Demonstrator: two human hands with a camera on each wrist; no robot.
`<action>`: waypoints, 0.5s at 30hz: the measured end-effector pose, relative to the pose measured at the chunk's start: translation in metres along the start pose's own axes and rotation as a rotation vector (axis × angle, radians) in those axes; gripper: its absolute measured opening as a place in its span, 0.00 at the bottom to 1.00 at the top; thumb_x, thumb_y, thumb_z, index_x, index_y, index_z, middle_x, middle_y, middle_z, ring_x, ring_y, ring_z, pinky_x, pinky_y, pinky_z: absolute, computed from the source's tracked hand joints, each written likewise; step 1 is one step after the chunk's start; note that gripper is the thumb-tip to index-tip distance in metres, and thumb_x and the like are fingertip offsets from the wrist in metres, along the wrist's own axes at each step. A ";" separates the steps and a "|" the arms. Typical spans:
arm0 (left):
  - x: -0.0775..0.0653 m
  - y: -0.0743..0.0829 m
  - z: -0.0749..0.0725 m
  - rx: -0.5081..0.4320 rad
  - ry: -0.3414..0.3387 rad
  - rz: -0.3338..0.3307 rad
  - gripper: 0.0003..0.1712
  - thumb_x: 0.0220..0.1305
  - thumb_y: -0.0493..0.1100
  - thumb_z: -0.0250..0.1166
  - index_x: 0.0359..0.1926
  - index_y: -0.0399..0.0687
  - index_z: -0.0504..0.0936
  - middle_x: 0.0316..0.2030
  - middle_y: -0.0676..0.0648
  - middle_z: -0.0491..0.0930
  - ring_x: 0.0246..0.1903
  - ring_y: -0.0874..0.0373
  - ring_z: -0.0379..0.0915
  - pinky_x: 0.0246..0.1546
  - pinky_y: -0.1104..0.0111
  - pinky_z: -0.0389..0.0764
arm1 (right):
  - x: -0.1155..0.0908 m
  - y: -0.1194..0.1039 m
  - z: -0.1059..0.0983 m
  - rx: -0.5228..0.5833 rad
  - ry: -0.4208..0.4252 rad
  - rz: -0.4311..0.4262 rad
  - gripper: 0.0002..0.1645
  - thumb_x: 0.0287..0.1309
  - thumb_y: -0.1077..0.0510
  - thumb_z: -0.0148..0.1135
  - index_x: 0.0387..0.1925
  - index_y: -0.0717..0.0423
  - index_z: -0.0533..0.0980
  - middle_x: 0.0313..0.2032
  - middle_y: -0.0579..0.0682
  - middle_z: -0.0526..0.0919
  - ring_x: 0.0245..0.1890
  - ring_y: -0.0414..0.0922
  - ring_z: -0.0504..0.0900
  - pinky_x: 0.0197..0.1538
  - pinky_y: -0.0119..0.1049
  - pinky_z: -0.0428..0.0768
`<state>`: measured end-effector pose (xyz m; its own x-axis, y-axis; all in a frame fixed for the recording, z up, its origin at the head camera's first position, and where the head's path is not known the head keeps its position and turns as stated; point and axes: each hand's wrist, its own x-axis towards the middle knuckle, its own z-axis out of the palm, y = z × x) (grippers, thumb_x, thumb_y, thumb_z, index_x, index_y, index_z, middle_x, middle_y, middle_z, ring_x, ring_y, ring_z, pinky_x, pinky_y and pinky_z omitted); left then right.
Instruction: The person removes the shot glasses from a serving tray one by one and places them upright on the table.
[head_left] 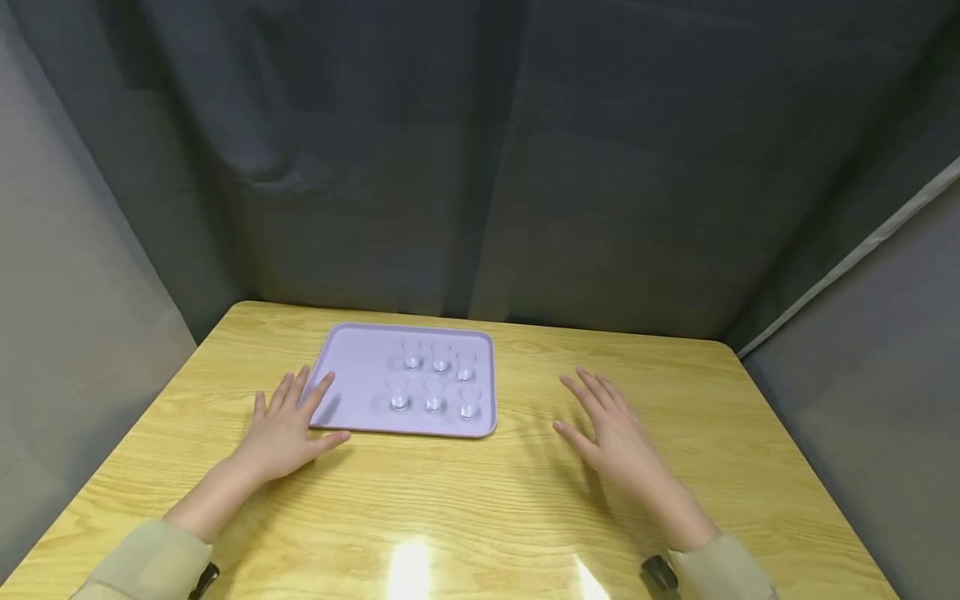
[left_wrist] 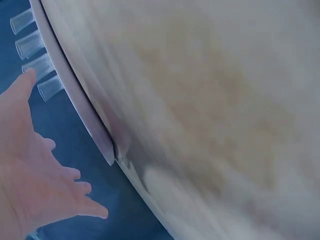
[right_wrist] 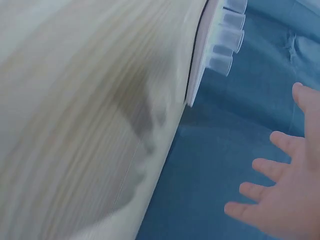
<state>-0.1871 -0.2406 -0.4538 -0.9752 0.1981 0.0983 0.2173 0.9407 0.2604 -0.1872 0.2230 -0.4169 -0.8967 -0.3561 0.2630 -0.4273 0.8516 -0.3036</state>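
Two rows of three small clear cups (head_left: 433, 395) stand upright on the right part of a light purple tray (head_left: 360, 375). My left hand (head_left: 281, 442) is spread at the tray's front left corner, its index fingertip over the rim; whether it touches cannot be told. To the right of the tray, my right hand (head_left: 618, 437) hovers over the table with fingers spread, holding nothing. In the left wrist view several cups (left_wrist: 30, 45) stick up from the tray's edge (left_wrist: 75, 95) beyond the thumb. The right wrist view shows cups (right_wrist: 229, 37) past the right fingers.
The wooden table (head_left: 450, 492) has a light grain and bright reflections near its front. A dark curtain (head_left: 480, 167) hangs behind its back edge. Grey panels (head_left: 67, 250) close in both sides.
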 end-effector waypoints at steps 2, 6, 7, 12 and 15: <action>0.006 -0.002 -0.001 -0.027 -0.011 -0.006 0.57 0.53 0.76 0.55 0.74 0.54 0.47 0.72 0.33 0.41 0.69 0.31 0.36 0.58 0.30 0.37 | 0.008 -0.005 0.002 0.080 -0.005 -0.004 0.41 0.61 0.35 0.53 0.71 0.43 0.55 0.72 0.53 0.53 0.71 0.60 0.50 0.63 0.65 0.55; 0.017 -0.009 -0.001 -0.089 -0.048 -0.018 0.60 0.51 0.76 0.57 0.75 0.52 0.44 0.71 0.30 0.41 0.68 0.28 0.37 0.58 0.30 0.38 | 0.029 -0.016 0.010 0.211 -0.018 -0.031 0.40 0.61 0.38 0.56 0.70 0.46 0.58 0.70 0.53 0.59 0.69 0.57 0.55 0.65 0.61 0.57; 0.020 -0.011 -0.001 -0.107 -0.057 -0.018 0.61 0.50 0.76 0.58 0.75 0.51 0.43 0.71 0.30 0.41 0.67 0.27 0.37 0.58 0.30 0.38 | 0.034 -0.018 0.012 0.236 -0.022 -0.028 0.39 0.61 0.39 0.57 0.70 0.46 0.59 0.69 0.52 0.61 0.68 0.56 0.57 0.65 0.59 0.58; 0.031 -0.023 0.004 -0.192 -0.078 -0.002 0.65 0.47 0.72 0.65 0.74 0.43 0.43 0.69 0.25 0.43 0.65 0.24 0.39 0.59 0.32 0.43 | 0.056 -0.027 0.029 0.383 -0.058 -0.014 0.37 0.60 0.45 0.61 0.68 0.48 0.62 0.65 0.53 0.68 0.65 0.55 0.65 0.62 0.55 0.65; 0.036 -0.032 0.006 -0.250 -0.099 0.013 0.69 0.44 0.68 0.70 0.73 0.37 0.42 0.69 0.25 0.43 0.66 0.25 0.38 0.59 0.33 0.44 | 0.067 -0.030 0.041 0.484 -0.103 0.005 0.36 0.59 0.49 0.63 0.67 0.50 0.63 0.63 0.54 0.71 0.63 0.53 0.68 0.60 0.53 0.70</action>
<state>-0.2297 -0.2616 -0.4641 -0.9689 0.2472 0.0115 0.2210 0.8434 0.4897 -0.2392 0.1580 -0.4275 -0.8950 -0.4098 0.1762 -0.4061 0.5853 -0.7018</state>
